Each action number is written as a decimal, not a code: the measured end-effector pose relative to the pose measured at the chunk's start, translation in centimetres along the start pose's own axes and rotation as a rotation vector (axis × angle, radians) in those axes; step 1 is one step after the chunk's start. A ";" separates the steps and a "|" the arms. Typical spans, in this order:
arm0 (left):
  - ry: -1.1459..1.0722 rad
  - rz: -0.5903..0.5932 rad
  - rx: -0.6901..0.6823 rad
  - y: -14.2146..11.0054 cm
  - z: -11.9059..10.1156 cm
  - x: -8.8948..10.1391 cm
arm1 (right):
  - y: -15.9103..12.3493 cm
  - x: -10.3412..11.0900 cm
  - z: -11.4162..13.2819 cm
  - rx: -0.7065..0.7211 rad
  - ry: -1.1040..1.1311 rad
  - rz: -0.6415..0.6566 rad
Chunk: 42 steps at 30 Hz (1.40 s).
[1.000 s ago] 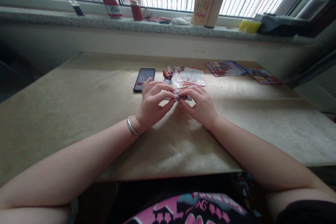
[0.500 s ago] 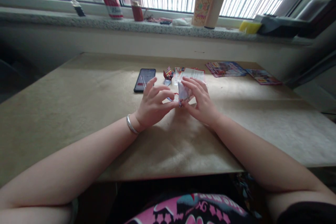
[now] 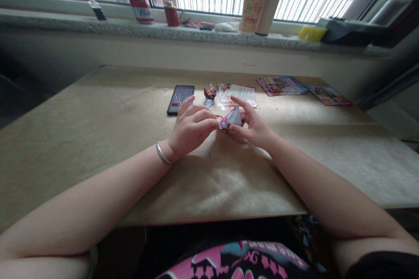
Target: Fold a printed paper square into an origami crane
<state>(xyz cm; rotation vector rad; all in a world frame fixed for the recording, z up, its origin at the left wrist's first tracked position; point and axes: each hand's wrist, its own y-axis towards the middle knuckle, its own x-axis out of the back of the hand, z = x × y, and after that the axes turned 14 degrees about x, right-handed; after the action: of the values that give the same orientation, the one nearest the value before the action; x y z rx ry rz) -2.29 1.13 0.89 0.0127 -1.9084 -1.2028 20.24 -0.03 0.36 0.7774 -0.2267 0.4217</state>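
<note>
A small folded paper piece (image 3: 231, 119), printed in red, white and blue-grey, sits between my hands just above the tabletop. My right hand (image 3: 252, 125) holds it between thumb and fingers, with the index finger raised over its upper side. My left hand (image 3: 191, 128) has curled fingers, and their tips pinch the paper's narrow red-and-white left end. A silver bangle (image 3: 163, 153) circles my left wrist. Behind my left hand lies a smartphone (image 3: 180, 99), and a small folded paper figure (image 3: 210, 91) stands just beyond my fingertips.
A stack of printed leaflets (image 3: 237, 95) and several glossy brochures (image 3: 281, 86) lie on the pale board table (image 3: 81, 139). Beyond it, a granite windowsill (image 3: 196, 32) holds a red can (image 3: 140, 5), a patterned paper cup (image 3: 252, 10) and a yellow sponge (image 3: 312, 33).
The folded paper has tipped from nearly upright to a flatter, sideways position. My right hand has moved slightly right, with its fingers spread wider, and my left hand has curled closer.
</note>
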 end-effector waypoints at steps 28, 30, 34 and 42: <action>-0.097 -0.025 0.093 0.0 -1.1 -0.4 | -0.1 -1.5 1.4 0.198 -0.822 -0.025; -0.118 -0.019 0.080 0.0 -1.2 -0.4 | -0.1 -1.6 1.3 0.185 -0.823 0.024; -0.162 -0.050 0.026 0.1 -1.4 -0.5 | -0.1 -1.8 1.0 0.206 -0.801 0.127; -0.291 -0.083 -0.056 0.3 -1.4 -0.4 | 0.0 -1.9 1.0 0.198 -0.765 0.236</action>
<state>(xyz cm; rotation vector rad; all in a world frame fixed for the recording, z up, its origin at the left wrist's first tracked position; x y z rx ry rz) -1.00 0.43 1.11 -0.1207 -2.1409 -1.3744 18.49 -1.34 0.38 1.0901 -1.0104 0.3542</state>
